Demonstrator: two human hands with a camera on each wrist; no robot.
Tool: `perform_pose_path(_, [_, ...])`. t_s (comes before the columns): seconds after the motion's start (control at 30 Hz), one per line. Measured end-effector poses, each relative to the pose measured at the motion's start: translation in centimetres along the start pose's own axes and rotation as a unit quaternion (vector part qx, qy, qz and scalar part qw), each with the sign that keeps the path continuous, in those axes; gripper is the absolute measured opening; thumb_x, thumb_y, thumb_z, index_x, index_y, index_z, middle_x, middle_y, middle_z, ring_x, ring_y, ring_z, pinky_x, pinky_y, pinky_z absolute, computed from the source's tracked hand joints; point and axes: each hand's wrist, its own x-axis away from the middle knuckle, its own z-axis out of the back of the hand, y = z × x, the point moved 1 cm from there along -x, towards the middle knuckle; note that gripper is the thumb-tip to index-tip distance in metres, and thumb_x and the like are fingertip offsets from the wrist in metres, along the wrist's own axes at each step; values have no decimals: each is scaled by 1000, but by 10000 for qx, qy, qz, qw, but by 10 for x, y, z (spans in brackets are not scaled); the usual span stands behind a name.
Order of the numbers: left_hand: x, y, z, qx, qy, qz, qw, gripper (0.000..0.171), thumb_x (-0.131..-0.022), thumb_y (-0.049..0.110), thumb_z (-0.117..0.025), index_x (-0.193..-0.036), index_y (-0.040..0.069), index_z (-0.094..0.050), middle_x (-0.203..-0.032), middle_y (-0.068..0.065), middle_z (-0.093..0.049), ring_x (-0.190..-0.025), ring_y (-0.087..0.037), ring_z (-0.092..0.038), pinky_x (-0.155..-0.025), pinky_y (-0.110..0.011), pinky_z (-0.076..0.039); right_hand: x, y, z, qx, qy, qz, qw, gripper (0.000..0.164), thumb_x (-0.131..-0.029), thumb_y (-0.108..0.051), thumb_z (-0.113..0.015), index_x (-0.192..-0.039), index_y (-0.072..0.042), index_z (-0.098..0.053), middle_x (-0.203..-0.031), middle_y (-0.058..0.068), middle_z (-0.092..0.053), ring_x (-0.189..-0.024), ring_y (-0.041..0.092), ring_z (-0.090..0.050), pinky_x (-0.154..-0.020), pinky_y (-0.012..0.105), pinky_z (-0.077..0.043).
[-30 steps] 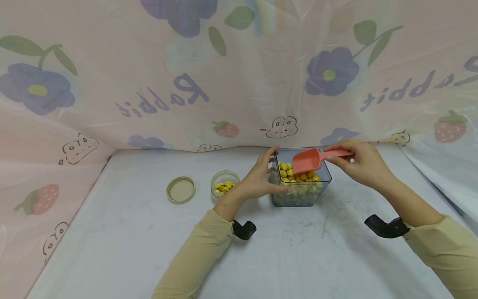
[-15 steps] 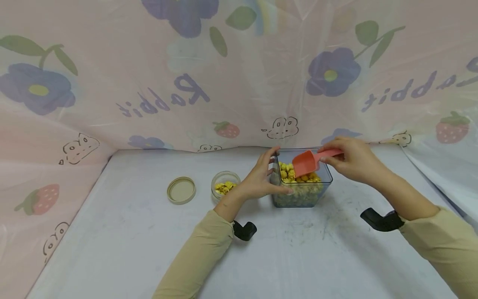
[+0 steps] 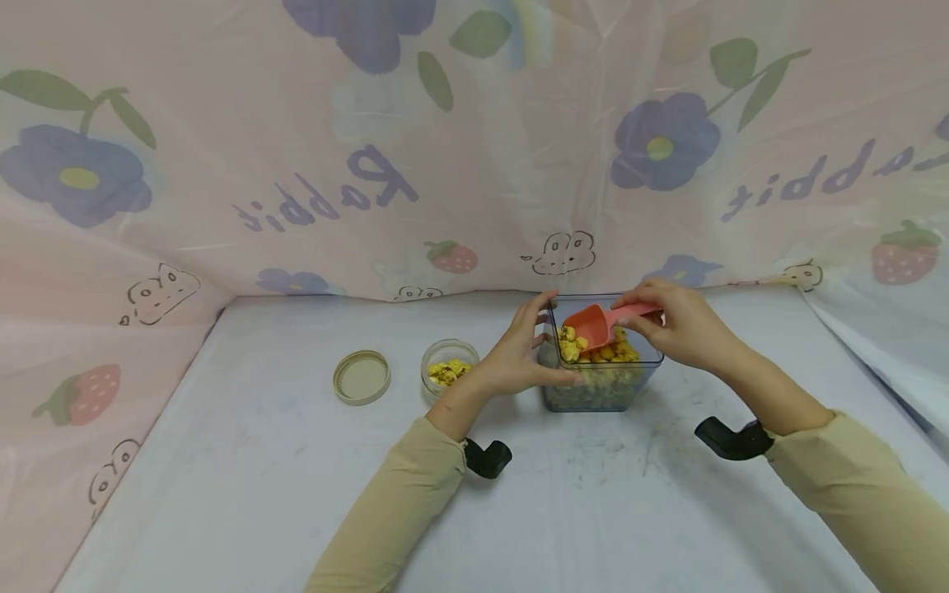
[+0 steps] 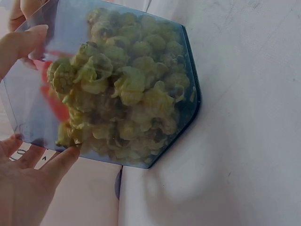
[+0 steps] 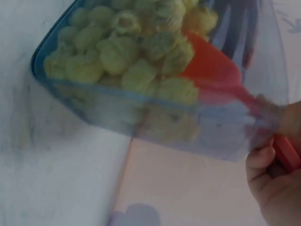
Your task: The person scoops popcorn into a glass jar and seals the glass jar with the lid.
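A see-through bluish square container (image 3: 604, 397), partly filled with yellow popcorn (image 3: 614, 354), stands upright on the table. My left hand (image 3: 511, 356) grips its left side, thumb on the front wall and fingers along the side; the left wrist view shows several of these fingers (image 4: 56, 165) against the clear wall. The handle of a pink-red scoop (image 3: 591, 327) is pinched in my right hand (image 3: 680, 325). Inside the container, the scoop's blade dips among the popcorn, with a few pieces at its front edge. In the right wrist view, the red blade (image 5: 211, 70) shows through the wall.
Left of the container, partly behind my left wrist, is a small round clear jar (image 3: 450, 352) with some popcorn in it. A round beige lid (image 3: 361, 377) lies farther left. A printed curtain (image 3: 474, 181) rises behind the white table (image 3: 578, 511).
My right hand has moved left and pushed the scoop farther into the container, and popcorn now shows at its front edge. The left hand stays on the container.
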Motion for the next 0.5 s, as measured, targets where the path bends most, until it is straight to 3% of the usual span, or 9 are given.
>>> perform_pose_path(0.17, [0, 0, 0, 20, -19, 34, 10000, 110, -73, 12, -84, -153, 24, -10, -152, -5, -20, -141, -25, -27, -115, -37, -34, 3, 6, 0, -212, -53, -53, 9997, 18, -84, -4, -72, -101, -4, -71, -83, 1, -60, -65, 7, -45, -55, 21, -41])
perform_pose_path(0.5, [0, 0, 0, 1, 31, 59, 10000, 109, -73, 14, -84, -153, 22, -11, -154, -7, -19, -140, -23, -28, -114, -38, -34, 7, 13, 2, -677, -144, -766, 9947, 22, -89, -10, -68, -110, -3, -68, -94, 11, -64, -64, 9, -47, -52, 22, -40])
